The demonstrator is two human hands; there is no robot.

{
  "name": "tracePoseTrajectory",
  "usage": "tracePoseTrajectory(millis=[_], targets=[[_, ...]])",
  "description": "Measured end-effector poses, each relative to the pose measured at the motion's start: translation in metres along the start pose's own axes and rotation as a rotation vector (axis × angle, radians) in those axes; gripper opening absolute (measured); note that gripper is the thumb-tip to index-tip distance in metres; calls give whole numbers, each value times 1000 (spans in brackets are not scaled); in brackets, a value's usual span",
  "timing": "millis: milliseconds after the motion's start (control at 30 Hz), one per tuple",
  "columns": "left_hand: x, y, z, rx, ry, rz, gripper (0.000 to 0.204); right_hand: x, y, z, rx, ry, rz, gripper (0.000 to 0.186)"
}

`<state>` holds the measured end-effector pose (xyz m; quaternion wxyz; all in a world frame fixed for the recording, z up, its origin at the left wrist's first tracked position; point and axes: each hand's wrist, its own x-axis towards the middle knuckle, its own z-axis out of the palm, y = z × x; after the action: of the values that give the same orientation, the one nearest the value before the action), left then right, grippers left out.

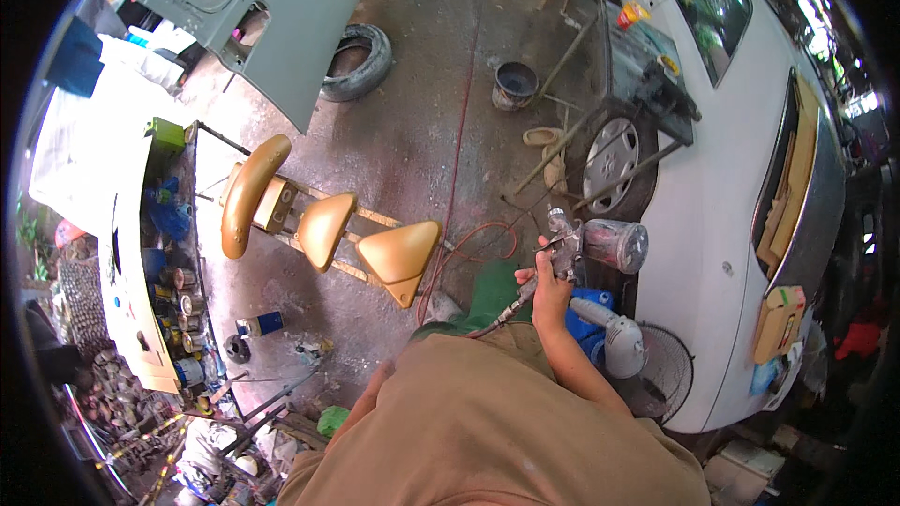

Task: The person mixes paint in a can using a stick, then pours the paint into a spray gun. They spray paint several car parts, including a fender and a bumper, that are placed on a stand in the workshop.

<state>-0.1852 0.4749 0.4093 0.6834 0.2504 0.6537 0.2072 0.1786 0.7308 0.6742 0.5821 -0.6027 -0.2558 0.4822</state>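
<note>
My right hand point(551, 295) is wrapped round the grip of a spray gun point(563, 245), held out in front of my body. A silvery paint cup point(617, 245) sticks out from the gun's right side, and an air hose point(511, 311) runs from its handle toward my waist. Down by my left side, my left arm point(367, 401) shows only in part; the shirt hides its fingers. Ahead to the left, gold-painted parts rest on a wooden rack point(352, 272): a curved fender point(255, 195), a small boxy piece point(276, 205) and two rounded triangular panels point(324, 230).
A white car point(712, 300) stands along the right, with a fan point(647, 365) beside it. Farther off are a bucket point(515, 86), a metal stand point(647, 84), a tire point(361, 63) and a grey car panel point(305, 23). Paint cans point(190, 305) line the left. A red hose point(461, 131) crosses the floor.
</note>
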Motion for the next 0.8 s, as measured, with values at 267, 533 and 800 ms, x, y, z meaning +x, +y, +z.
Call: tracePoseTrajectory(millis=[267,533,800], targets=[[7,10,48,-144,74,35,35,43,-24,39,-93,-151,13,32],[30,35,94,70,143,-4,43,124,-27,130,-130,-454,100,32],[67,131,161,12,290,-207,43,232,-1,233,-225,-799,425,39]])
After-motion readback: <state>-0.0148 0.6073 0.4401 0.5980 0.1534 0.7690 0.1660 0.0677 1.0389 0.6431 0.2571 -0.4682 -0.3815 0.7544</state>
